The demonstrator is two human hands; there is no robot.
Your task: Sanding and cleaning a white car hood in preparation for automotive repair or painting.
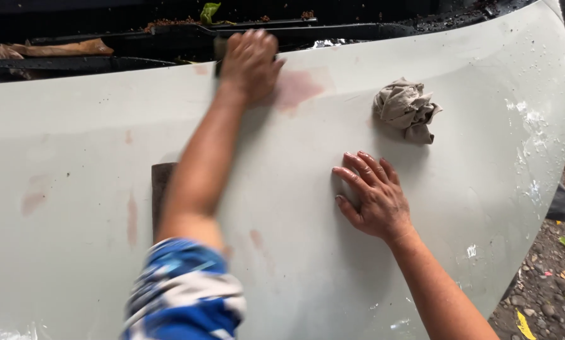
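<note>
The left hand is curled over a small dark block, pressing it onto the pale car hood near its upper edge. The right hand lies flat with fingers spread on the hood, just below a crumpled grey rag.

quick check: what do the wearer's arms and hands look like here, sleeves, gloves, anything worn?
Both hands are bare: no gloves, and no rings or watch that show. The left hand is motion-blurred. The left arm has a rolled-up sleeve above the elbow, blue with white and black patches. The right hand and its forearm are bare; no sleeve is in view there.
</note>
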